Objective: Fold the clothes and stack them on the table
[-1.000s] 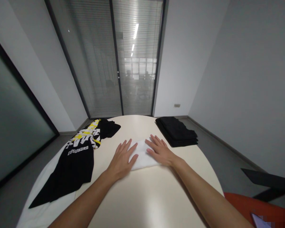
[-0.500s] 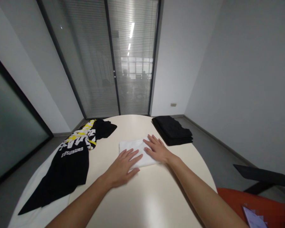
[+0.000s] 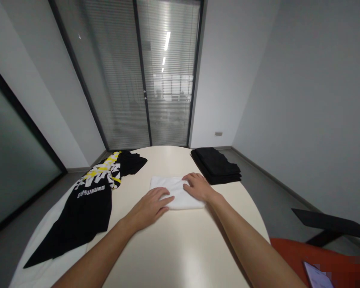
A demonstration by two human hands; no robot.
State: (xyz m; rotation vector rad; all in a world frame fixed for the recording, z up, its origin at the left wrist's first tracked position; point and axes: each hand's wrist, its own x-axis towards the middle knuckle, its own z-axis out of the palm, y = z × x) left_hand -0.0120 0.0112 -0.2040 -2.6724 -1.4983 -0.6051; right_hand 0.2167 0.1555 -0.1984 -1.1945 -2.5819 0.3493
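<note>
A folded white cloth (image 3: 178, 194) lies flat on the table, a neat rectangle. My left hand (image 3: 151, 206) rests at its left and near-left edge, palm down, fingers slightly bent and thumb apart. On the cloth's right side lies my right hand (image 3: 198, 187), its fingers curved down near the far right corner and the thumb apart on top. Both hands touch the cloth without visibly gripping it. Parts of its left and right edges are hidden beneath them.
A pale round table (image 3: 168, 248) carries everything. Folded black garments (image 3: 216, 166) are stacked at the back right. To the left, a black printed shirt (image 3: 90, 212) lies over white fabric (image 3: 64, 266). An orange chair (image 3: 288, 252) with a phone (image 3: 318, 276) stands at right.
Both hands have drawn their fingers in from a flatter, more spread pose. My left hand has shifted slightly left, uncovering more of the cloth. The cloth's near edge looks straighter.
</note>
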